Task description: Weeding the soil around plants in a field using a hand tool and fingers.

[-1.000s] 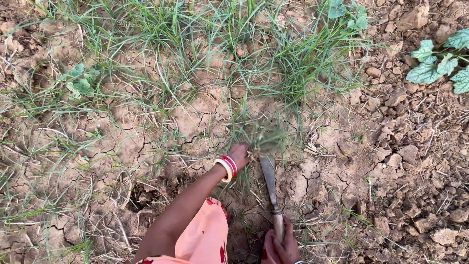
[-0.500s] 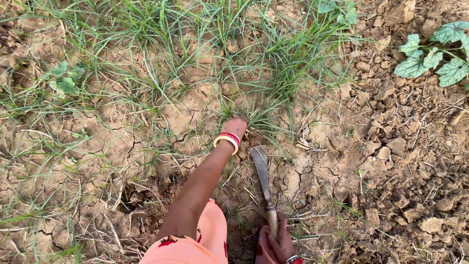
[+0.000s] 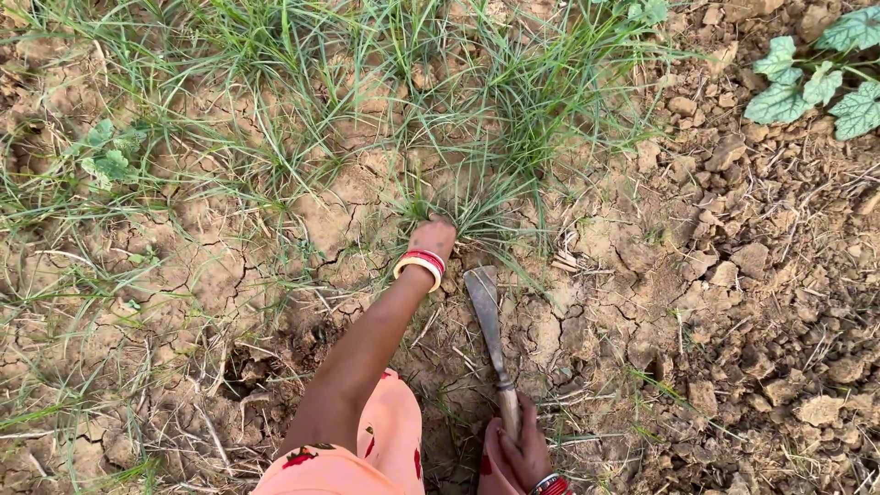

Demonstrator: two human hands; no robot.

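at the bottom edge the right hand is wrapped around the wooden handle of a hand sickle, fingers closed tight on it, a bangle at the wrist. the blade runs away from the person and lies low over the cracked dry soil, its broad tip just beside the base of the grass, a placing that suits cutting close to the roots. just left of it, a peach-coloured sleeve covers the upper left arm, which stretches forward over the ground.

further out, the left hand, with red and white bangles at the wrist, is pushed into the foot of a grass clump. its fingers are buried among the stems, so i cannot tell whether they are clenched on the grass or only pressed against it; the grip looks meant to gather the blades and hold them taut.

beyond, more thin grass spreads across the top of the view. a small weed sits at the far left, and a broad-leaved plant grows at the far right among loose clods.
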